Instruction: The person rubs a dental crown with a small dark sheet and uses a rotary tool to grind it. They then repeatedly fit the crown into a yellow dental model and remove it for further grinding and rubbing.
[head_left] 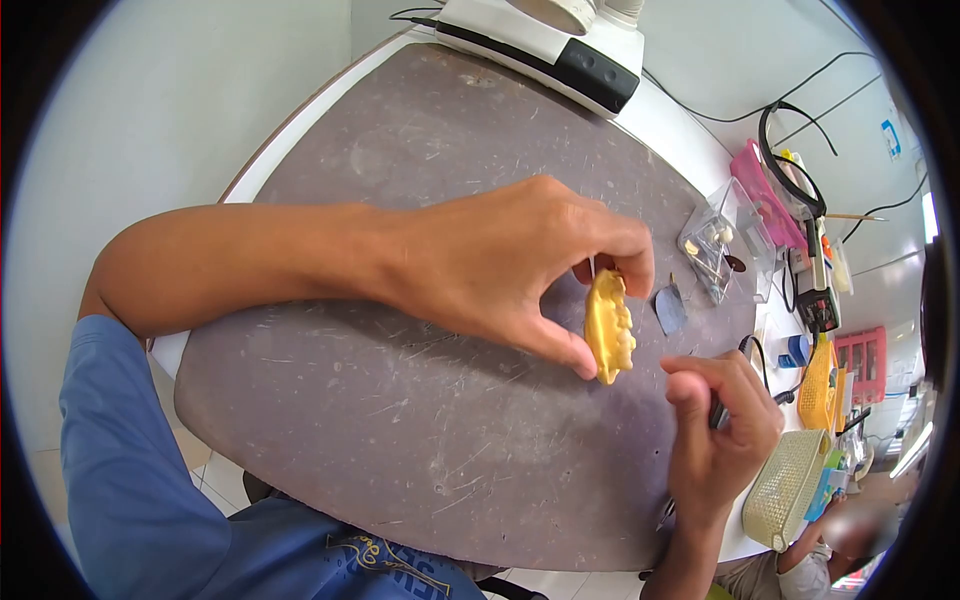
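My left hand [500,265] reaches across the grey work mat [400,420] and grips a yellow dental model [608,325] between thumb and fingers, its toothed side facing right. Right of the model, my right hand [722,425] is closed around a dark, slim tool [717,410], of which only part shows between the fingers. The tool's tip cannot be made out. The two hands are apart, and the right one does not touch the model. A small blue-grey piece [670,309] lies on the mat above my right hand.
A clear box [725,245] with small parts stands at the mat's right edge, near a pink basket [765,195]. Woven baskets [787,490] line the right side. A white device [550,50] stands at the back. Another person [810,570] is at lower right.
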